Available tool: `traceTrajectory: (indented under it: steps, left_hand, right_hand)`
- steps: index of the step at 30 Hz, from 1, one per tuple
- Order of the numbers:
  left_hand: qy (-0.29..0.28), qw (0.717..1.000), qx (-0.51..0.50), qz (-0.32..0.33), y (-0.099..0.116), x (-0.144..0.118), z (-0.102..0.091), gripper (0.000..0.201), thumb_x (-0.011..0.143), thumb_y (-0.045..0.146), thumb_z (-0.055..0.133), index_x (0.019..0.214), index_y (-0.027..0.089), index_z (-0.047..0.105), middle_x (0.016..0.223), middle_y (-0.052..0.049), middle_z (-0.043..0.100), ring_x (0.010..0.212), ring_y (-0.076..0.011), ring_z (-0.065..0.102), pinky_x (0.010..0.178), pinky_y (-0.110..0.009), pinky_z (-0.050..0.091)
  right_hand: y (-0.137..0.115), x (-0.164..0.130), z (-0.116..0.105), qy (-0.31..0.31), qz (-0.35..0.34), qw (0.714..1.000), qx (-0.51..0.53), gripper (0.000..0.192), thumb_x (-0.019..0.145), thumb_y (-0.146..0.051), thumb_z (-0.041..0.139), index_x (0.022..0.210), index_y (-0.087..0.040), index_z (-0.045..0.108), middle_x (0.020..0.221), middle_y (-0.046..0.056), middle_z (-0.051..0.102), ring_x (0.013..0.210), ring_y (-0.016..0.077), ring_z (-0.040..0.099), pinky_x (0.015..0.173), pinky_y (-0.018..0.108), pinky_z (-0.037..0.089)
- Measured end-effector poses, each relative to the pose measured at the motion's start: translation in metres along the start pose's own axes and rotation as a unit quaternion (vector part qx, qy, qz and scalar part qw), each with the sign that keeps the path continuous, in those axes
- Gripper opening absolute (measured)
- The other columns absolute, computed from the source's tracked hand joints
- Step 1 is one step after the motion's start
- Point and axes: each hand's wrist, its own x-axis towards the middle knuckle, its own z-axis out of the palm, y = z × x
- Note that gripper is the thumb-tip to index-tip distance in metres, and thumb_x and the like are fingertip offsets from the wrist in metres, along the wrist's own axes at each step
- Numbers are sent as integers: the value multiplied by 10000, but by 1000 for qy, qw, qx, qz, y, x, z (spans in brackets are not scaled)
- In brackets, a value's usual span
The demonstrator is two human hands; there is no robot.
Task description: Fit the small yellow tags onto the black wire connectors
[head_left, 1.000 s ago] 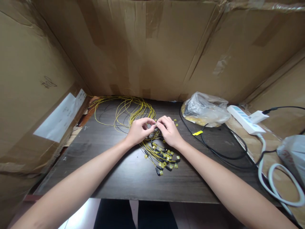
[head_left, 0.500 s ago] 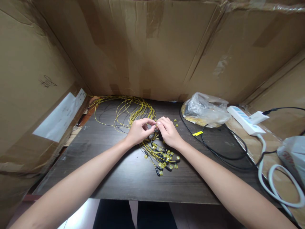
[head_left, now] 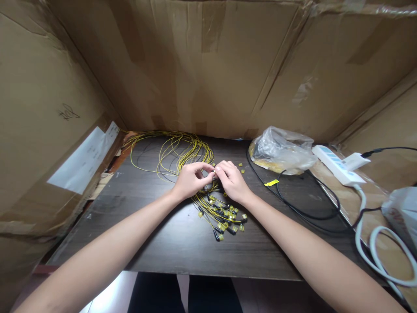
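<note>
My left hand [head_left: 194,178] and my right hand [head_left: 230,180] meet over the middle of the table, thumbs and fingers closed in a pinch. Between their fingertips is the small end of a cable [head_left: 213,171], mostly covered; what exactly the right fingers grip is hidden. Just below the hands lies a bunch of black elbow connectors [head_left: 216,236] with clear yellow caps [head_left: 224,226]. Their thin yellow cables [head_left: 195,150] run under my left hand and loop away to the back left. Two loose yellow caps [head_left: 243,171] rest beyond my right hand.
A clear plastic bag [head_left: 282,150] with yellowish contents sits at the back right. Beside it are a black cable [head_left: 289,204] with a yellow tag [head_left: 271,183] and a white power strip [head_left: 339,167]. Cardboard walls [head_left: 156,65] enclose the dark table [head_left: 156,248].
Both hands keep the same pinch at nearly the same spot. The whole view has shifted very slightly; the connectors and cables lie as before.
</note>
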Motion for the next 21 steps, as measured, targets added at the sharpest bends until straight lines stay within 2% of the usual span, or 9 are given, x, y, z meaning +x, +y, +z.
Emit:
traceTrajectory:
  steps: [7,12,14,19,21]
  left_hand:
    - [6,1000,-7,-18,0,-1,0,138,829,259,699,892,151,759,783,-32,754,535,-91,587,519,-187,473]
    - [6,1000,5,8,-1,0,0,133,842,267,705,872,151,762,790,-39,759,552,-97,604,541,-195,490]
    - [8,1000,5,8,0,0,0,121,838,252,704,876,150,757,795,-36,759,558,-98,608,544,-194,491]
    - [10,1000,-5,-19,-1,0,0,136,839,258,703,901,151,758,800,-34,759,530,-91,586,518,-192,476]
    - [9,1000,-3,-16,-1,0,0,137,844,267,705,897,155,763,801,-36,760,528,-91,580,519,-196,474]
  right_hand:
    - [0,-1,-1,28,-1,999,36,140,942,-272,508,815,-221,536,892,47,599,883,228,524,817,374,398]
    - [2,0,0,4,-4,1000,-3,351,1012,-288,393,679,-216,477,794,43,576,828,220,507,787,376,376]
    - [2,0,0,-2,4,1000,-10,363,1021,-301,387,681,-216,482,779,39,573,818,218,504,777,374,370]
    - [1,-1,-1,29,8,999,36,135,950,-275,505,831,-220,539,895,43,600,884,223,529,805,370,397]
    - [1,-1,-1,31,5,999,37,122,940,-262,505,826,-223,526,893,43,598,879,222,530,804,367,402]
